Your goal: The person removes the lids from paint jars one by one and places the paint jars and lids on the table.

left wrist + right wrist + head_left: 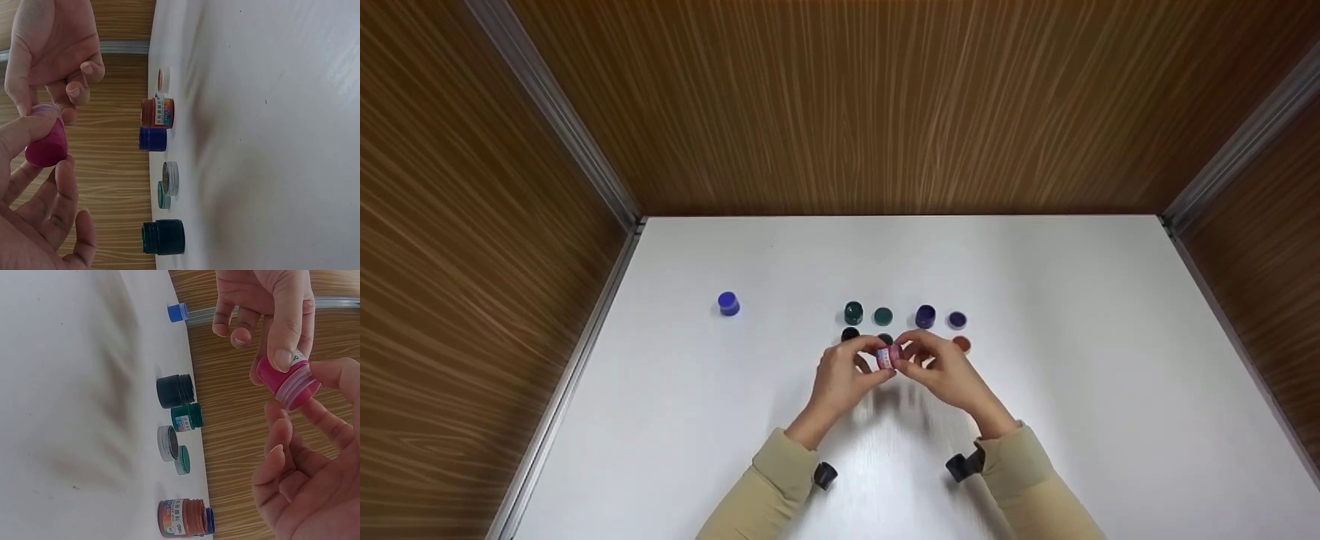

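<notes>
Both my hands pinch the little pink jar point(287, 379), left hand point(840, 379) and right hand point(949, 375). It feels light, hard and smooth, so I hold its sides.

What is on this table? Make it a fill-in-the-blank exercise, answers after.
1. The jar held between the left hand and the right hand is ____ in colour.
2. In the head view, the blue jar stands alone, to the ____ of the other jars.
3. The black jar stands with no ____ on it.
4. The table has a ____ top.

Missing words: pink; left; lid; white
</notes>
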`<state>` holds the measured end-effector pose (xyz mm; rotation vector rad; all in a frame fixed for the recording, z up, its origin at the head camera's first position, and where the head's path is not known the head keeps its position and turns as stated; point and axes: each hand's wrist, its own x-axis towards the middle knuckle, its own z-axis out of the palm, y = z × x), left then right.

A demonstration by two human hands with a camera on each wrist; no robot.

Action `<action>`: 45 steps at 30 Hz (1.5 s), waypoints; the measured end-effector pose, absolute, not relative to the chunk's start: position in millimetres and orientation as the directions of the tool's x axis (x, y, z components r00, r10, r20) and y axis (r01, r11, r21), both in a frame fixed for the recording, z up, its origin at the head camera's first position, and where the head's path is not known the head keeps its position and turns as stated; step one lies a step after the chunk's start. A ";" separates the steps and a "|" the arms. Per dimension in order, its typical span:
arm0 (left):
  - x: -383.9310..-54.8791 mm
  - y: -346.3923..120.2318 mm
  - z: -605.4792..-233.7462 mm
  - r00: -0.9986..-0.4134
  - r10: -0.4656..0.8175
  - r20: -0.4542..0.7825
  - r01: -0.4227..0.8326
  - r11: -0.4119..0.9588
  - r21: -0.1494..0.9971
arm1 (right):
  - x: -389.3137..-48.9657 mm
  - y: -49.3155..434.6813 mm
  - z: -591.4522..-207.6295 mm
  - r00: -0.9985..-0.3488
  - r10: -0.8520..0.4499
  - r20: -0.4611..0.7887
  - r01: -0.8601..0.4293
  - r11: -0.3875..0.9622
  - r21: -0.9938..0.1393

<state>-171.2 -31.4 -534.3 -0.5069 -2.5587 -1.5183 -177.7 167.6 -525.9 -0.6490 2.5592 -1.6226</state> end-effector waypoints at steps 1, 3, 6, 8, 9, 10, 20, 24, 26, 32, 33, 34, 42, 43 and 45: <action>-171.3 -31.3 -534.4 -0.936 0.221 0.274 0.346 0.437 0.830 | -177.9 168.2 -525.8 -0.914 -0.365 0.177 -0.316 0.366 -0.876; -171.3 -31.2 -534.7 -0.936 0.218 0.277 0.347 0.432 0.833 | -177.5 168.8 -524.9 -0.923 -0.350 0.162 -0.299 0.383 -0.874; -171.4 -31.0 -535.0 -0.934 0.217 0.285 0.353 0.427 0.832 | -177.3 168.8 -523.4 -0.941 -0.314 0.129 -0.258 0.414 -0.873; -171.5 -30.7 -535.7 -0.933 0.218 0.288 0.356 0.427 0.831 | -177.4 168.3 -522.8 -0.949 -0.296 0.110 -0.235 0.429 -0.872; -171.5 -30.5 -536.0 -0.932 0.219 0.288 0.357 0.428 0.830 | -177.6 168.0 -522.6 -0.952 -0.290 0.102 -0.226 0.435 -0.872; -171.5 -30.2 -536.1 -0.932 0.219 0.290 0.359 0.429 0.829 | -177.7 167.7 -522.4 -0.953 -0.288 0.093 -0.218 0.437 -0.873; -169.7 -27.4 -536.2 -0.934 0.218 0.283 0.352 0.428 0.833 | -178.5 166.8 -521.3 -0.954 -0.293 0.057 -0.191 0.453 -0.871; -169.3 -27.3 -535.3 -0.941 0.206 0.267 0.329 0.394 0.858 | -178.9 167.9 -522.4 -0.941 -0.328 0.086 -0.224 0.411 -0.884; -169.6 -27.2 -535.1 -0.945 0.199 0.260 0.319 0.381 0.868 | -178.9 169.2 -522.8 -0.929 -0.353 0.113 -0.256 0.391 -0.884; -170.8 -27.8 -537.1 -0.955 0.190 0.226 0.283 0.371 0.885 | -177.5 170.2 -522.9 -0.917 -0.359 0.173 -0.318 0.399 -0.860; -171.0 -27.6 -537.5 -0.957 0.190 0.220 0.278 0.370 0.887 | -177.3 169.9 -522.9 -0.922 -0.346 0.174 -0.314 0.407 -0.858; -171.0 -27.3 -537.9 -0.957 0.191 0.218 0.275 0.370 0.887 | -177.2 169.6 -522.8 -0.929 -0.330 0.169 -0.304 0.418 -0.856; -170.8 -25.3 -537.5 -0.959 0.186 0.213 0.272 0.391 0.880 | -177.6 165.4 -520.6 -0.962 -0.245 0.118 -0.225 0.479 -0.848; -170.8 -25.3 -537.3 -0.959 0.186 0.215 0.273 0.393 0.878 | -177.5 165.2 -520.4 -0.963 -0.244 0.118 -0.226 0.483 -0.846; -171.0 -25.4 -537.3 -0.959 0.186 0.214 0.272 0.397 0.877 | -177.5 164.7 -520.3 -0.959 -0.253 0.126 -0.238 0.485 -0.841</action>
